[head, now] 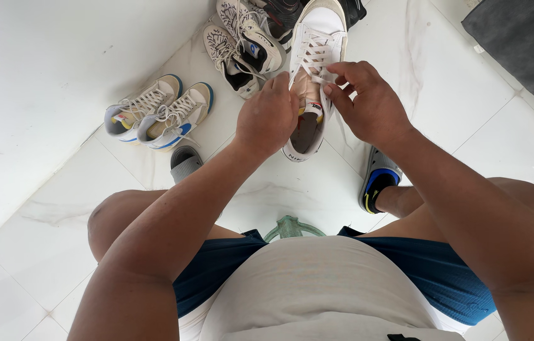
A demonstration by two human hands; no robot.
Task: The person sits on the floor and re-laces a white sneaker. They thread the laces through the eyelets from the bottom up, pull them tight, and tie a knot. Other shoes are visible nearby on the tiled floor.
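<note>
A white high-top sneaker [321, 33] with cream laces is held up over the floor, toe pointing away from me. My left hand [268, 117] grips its near left side by the collar. My right hand [368, 101] pinches the laces near the tongue, fingers curled on them. The sneaker's opening shows between my two hands.
A cream and blue pair of sneakers [161, 112] sits on the white marble floor at left. Patterned black and white sneakers [242, 44] lie beyond. A grey slide [185, 163] and a blue and black slide on my foot [377, 180] flank my knees. A dark mat [526, 44] lies far right.
</note>
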